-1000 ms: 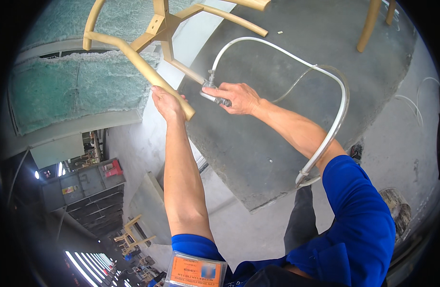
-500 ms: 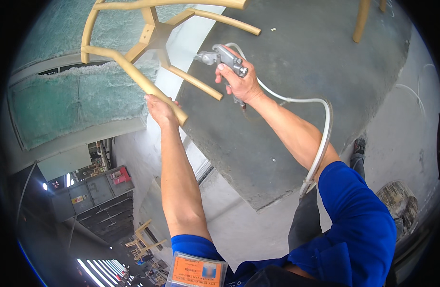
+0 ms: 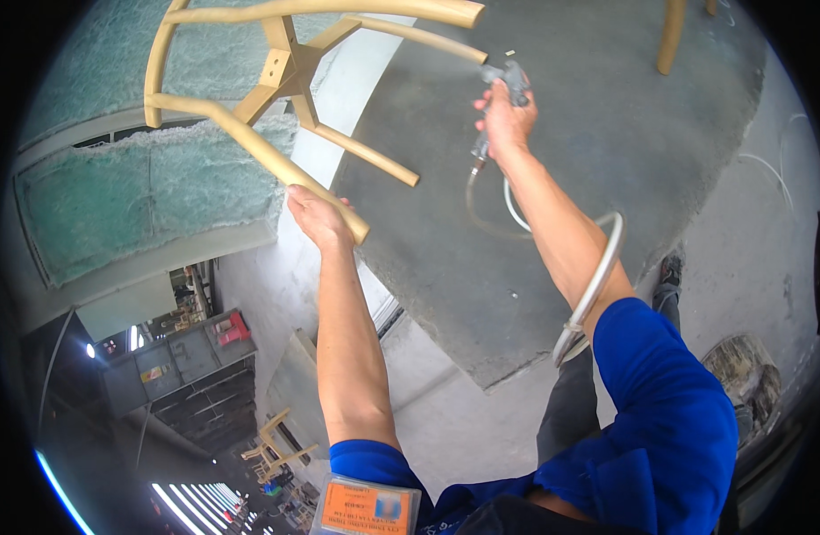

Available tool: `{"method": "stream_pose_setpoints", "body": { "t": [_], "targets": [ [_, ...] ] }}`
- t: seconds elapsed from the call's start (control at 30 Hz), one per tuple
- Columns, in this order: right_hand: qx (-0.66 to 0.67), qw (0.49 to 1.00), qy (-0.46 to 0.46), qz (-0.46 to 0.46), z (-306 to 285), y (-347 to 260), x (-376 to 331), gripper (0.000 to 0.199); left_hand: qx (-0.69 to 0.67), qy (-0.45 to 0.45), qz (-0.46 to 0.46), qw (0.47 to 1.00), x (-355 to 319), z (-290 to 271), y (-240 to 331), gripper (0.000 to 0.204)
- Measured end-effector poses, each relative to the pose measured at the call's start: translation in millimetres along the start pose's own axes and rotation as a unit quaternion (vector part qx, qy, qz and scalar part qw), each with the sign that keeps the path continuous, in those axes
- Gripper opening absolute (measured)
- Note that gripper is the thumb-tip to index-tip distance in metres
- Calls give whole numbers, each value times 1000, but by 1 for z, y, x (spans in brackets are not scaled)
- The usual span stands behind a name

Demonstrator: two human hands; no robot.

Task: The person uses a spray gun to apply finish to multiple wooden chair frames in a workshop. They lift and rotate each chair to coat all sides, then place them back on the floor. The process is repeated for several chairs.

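My left hand (image 3: 321, 217) is closed around the near leg of a pale wooden chair frame (image 3: 265, 156). The frame is tilted, with its slats meeting at a central joint and its legs spreading outward. In my right hand (image 3: 511, 123) is a metal spray gun (image 3: 515, 82), held by its grip. The gun's head is beside the tip of the frame's far right leg; whether they touch I cannot tell. From the gun, a pale hose (image 3: 611, 259) loops around my right forearm.
Under my hands lies a grey slab (image 3: 445, 250) with a rough edge. Greenish water (image 3: 89, 201) runs on the left. Another wooden leg (image 3: 671, 40) stands at the far right. A weathered round block (image 3: 740, 379), a grey cabinet (image 3: 191, 357) and a wooden frame (image 3: 276, 446) are lower down.
My right hand has carried the spray gun right and farther away, from near the frame's middle to the far leg's tip. The frame and my left hand have shifted slightly right and nearer.
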State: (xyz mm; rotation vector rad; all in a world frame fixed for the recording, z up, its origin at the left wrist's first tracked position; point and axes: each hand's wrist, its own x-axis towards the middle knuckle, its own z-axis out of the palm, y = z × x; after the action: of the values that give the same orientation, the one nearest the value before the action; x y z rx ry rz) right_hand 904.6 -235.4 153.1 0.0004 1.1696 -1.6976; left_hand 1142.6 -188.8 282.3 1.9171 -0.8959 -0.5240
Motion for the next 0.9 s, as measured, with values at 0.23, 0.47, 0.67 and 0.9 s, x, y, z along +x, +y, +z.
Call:
{"method": "stream_pose_setpoints", "body": {
  "t": [0.23, 0.47, 0.67, 0.9],
  "targets": [
    [-19, 992, -52, 109, -38, 23, -42, 38, -8, 3, -6, 1000, -12, 6, 3, 49],
    [11, 957, -175, 229, 19, 64, -74, 26, -4, 14, -6, 1000, -22, 14, 2, 48],
    [-114, 953, -57, 277, -69, 49, -94, 42, 1, 12, -2, 1000, -12, 15, 5, 47],
    [-151, 988, -2, 33, -157, -107, -61, 53, -5, 5, 37, 999, 7, 22, -10, 48]
  ]
}}
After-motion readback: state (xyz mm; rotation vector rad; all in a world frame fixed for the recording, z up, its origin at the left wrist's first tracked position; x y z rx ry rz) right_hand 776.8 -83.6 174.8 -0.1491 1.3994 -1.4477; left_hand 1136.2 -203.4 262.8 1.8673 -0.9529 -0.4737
